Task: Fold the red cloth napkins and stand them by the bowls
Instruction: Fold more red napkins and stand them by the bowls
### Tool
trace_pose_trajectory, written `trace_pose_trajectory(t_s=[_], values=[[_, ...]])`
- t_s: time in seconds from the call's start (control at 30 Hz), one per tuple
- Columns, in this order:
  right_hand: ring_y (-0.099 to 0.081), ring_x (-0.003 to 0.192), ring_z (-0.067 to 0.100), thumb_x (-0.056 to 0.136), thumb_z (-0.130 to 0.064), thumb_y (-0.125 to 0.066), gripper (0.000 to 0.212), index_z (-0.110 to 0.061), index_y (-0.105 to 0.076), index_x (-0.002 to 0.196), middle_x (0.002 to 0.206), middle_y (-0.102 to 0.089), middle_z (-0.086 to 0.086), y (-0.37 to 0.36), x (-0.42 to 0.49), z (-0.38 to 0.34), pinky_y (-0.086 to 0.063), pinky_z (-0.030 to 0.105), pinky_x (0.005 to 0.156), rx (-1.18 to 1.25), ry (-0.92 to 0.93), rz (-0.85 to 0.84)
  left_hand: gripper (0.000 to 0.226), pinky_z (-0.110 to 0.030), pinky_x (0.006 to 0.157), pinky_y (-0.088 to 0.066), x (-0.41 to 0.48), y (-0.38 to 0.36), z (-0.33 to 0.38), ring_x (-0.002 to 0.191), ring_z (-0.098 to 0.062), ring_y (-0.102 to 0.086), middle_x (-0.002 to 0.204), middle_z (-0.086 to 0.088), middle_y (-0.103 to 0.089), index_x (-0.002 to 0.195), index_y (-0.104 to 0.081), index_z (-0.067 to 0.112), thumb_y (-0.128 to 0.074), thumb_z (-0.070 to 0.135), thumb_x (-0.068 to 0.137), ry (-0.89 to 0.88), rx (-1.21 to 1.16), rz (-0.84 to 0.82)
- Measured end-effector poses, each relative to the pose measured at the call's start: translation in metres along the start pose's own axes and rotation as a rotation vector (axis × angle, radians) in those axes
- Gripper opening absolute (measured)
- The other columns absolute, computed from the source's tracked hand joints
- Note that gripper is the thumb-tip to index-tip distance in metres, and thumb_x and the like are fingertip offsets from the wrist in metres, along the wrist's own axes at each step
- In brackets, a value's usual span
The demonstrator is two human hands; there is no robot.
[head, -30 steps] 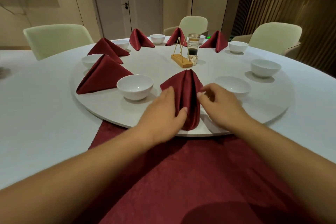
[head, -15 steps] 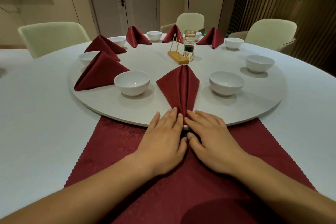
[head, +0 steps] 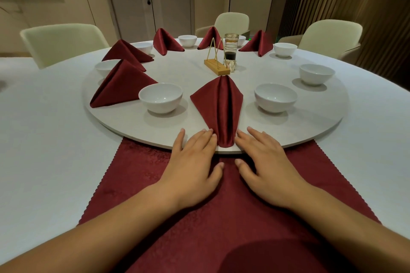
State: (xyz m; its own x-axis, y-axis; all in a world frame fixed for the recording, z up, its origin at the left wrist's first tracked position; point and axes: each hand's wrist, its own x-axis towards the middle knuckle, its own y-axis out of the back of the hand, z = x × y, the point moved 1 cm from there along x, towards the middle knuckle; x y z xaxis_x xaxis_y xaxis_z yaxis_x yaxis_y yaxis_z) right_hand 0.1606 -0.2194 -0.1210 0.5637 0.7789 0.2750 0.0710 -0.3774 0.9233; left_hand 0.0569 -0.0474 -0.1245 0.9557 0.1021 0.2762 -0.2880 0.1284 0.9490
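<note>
The folded napkin (head: 218, 108) sits on the turntable (head: 310, 137) between the near-left bowl (head: 160, 97) and the near-right bowl (head: 275, 97), its narrow end at the rim. The left hand (head: 193, 164) and right hand (head: 264, 166) lie flat and apart, gripping nothing. They flank that end, palms on a flat red cloth (head: 221, 217) on the tabletop (head: 44, 139). A careless nudge could spin the turntable or splay the pleats, and the napkin could slump.
</note>
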Motion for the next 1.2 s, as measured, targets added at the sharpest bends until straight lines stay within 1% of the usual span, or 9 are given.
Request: trace_pose_trajectory(t_s=[0.13,0.3,0.5,0.6,0.7,0.83,0.93,1.07,1.2], values=[[0.000,0.152,0.000,0.090,-0.059,-0.021,0.073,-0.030,-0.033,0.155,0.164,-0.021,-0.015,-0.004,0.000,-0.001,-0.002,0.033,0.126,0.006,0.024,-0.035,0.075,-0.048,0.127,-0.001,-0.001,-0.001,0.001,0.154,-0.012,-0.016,0.164,-0.002,-0.029,0.154,-0.038,0.016,-0.023,0.055,0.092,-0.068,-0.001,0.028],[0.002,0.152,0.002,0.090,-0.063,-0.022,0.074,-0.034,-0.025,0.158,0.166,-0.013,-0.016,-0.005,-0.001,0.001,-0.002,0.036,0.126,-0.028,0.048,-0.087,0.072,-0.047,0.127,-0.003,-0.003,-0.005,0.000,0.155,-0.012,-0.013,0.166,-0.001,-0.024,0.157,-0.033,0.019,-0.026,0.053,0.094,-0.075,-0.021,0.009],[-0.021,0.149,0.013,0.092,-0.058,-0.024,0.067,-0.031,-0.038,0.152,0.161,-0.031,-0.008,-0.002,0.001,-0.006,-0.013,0.034,0.121,-0.137,0.054,-0.046,0.064,-0.046,0.127,-0.003,-0.001,-0.006,0.003,0.154,-0.012,-0.012,0.167,-0.001,-0.021,0.159,-0.027,0.023,-0.041,0.047,0.100,-0.067,0.014,-0.006],[-0.020,0.149,0.013,0.091,-0.058,-0.023,0.070,-0.030,-0.035,0.153,0.162,-0.029,-0.007,-0.003,0.000,-0.009,-0.012,0.035,0.122,-0.150,0.048,-0.048,0.066,-0.046,0.127,-0.004,-0.002,-0.004,0.001,0.153,-0.015,-0.013,0.165,-0.003,-0.022,0.159,-0.027,0.025,-0.040,0.049,0.100,-0.055,0.039,-0.019],[-0.012,0.152,0.011,0.089,-0.062,-0.024,0.076,-0.028,-0.027,0.157,0.165,-0.022,-0.007,-0.001,-0.001,-0.005,-0.007,0.032,0.125,-0.084,0.063,-0.092,0.072,-0.044,0.127,-0.001,-0.005,-0.002,-0.001,0.153,-0.016,-0.013,0.164,-0.003,-0.023,0.160,-0.023,0.024,-0.029,0.055,0.095,-0.056,0.056,-0.044],[-0.016,0.152,0.016,0.097,-0.050,-0.050,0.066,-0.020,-0.035,0.154,0.161,-0.032,0.000,0.014,-0.007,0.017,-0.013,0.032,0.125,-0.071,-0.023,-0.037,0.076,-0.037,0.127,-0.005,-0.010,0.005,-0.007,0.152,-0.018,-0.019,0.164,-0.003,-0.027,0.158,-0.025,0.015,-0.031,0.054,0.094,-0.034,0.046,-0.039],[-0.017,0.152,0.022,0.099,-0.050,-0.047,0.058,-0.020,-0.043,0.148,0.158,-0.036,0.003,0.026,-0.016,0.032,-0.012,0.034,0.123,-0.164,-0.164,-0.009,0.073,-0.037,0.124,-0.018,-0.017,0.011,-0.012,0.149,-0.024,-0.028,0.160,-0.009,-0.034,0.151,-0.040,0.013,-0.031,0.054,0.092,-0.002,0.063,-0.016],[-0.006,0.154,0.023,0.099,-0.055,-0.040,0.068,-0.024,-0.024,0.157,0.166,-0.016,0.005,0.026,-0.025,0.031,-0.003,0.036,0.125,-0.177,-0.220,-0.112,0.070,-0.035,0.120,-0.028,-0.026,0.015,-0.026,0.142,-0.027,-0.041,0.153,-0.013,-0.046,0.146,-0.048,0.007,-0.036,0.051,0.093,0.002,0.054,-0.004],[-0.001,0.155,0.022,0.098,-0.061,-0.035,0.073,-0.027,-0.015,0.160,0.168,-0.008,0.004,0.026,-0.027,0.027,0.000,0.037,0.126,-0.171,-0.221,-0.132,0.052,-0.030,0.114,-0.032,-0.031,0.021,-0.018,0.137,-0.027,-0.047,0.147,-0.012,-0.051,0.144,-0.051,0.006,-0.057,0.025,0.096,0.030,-0.029,0.093]])
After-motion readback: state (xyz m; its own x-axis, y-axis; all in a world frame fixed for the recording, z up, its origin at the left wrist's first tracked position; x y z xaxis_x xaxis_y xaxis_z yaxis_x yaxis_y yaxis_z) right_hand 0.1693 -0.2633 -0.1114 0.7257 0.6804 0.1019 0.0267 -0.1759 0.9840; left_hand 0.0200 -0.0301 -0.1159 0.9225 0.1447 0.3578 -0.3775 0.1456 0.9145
